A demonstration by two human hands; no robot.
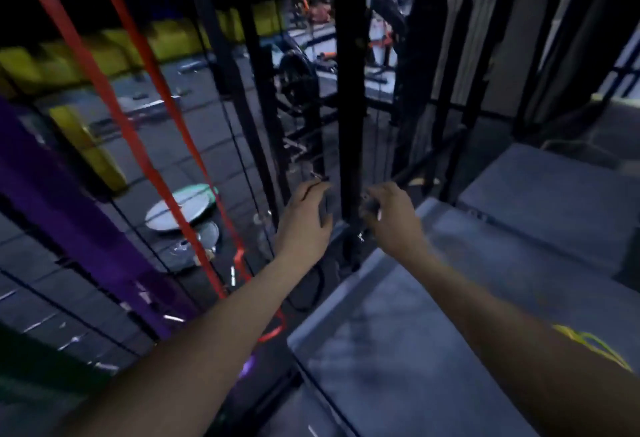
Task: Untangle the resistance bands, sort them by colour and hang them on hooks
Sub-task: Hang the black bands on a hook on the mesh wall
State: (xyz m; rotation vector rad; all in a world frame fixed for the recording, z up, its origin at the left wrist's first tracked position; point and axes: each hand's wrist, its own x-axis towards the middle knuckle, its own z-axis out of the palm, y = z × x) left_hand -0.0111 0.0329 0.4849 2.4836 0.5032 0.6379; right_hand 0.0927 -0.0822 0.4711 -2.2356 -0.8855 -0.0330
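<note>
Head view, blurry. Both arms reach forward to a black upright post (351, 132) of a metal rack. Left hand (308, 217) is just left of the post, fingers curled around something dark; cannot tell what it is. Right hand (389, 213) is just right of the post, fingers bent around a small dark item, also unclear. Red band (138, 132) hangs in a long loop at left, running down behind the left forearm. Purple band (59, 208) hangs wide at far left. Grey padded boxes (450, 315) sit below the right arm. A round plate (183, 208) lies on the floor.
</note>
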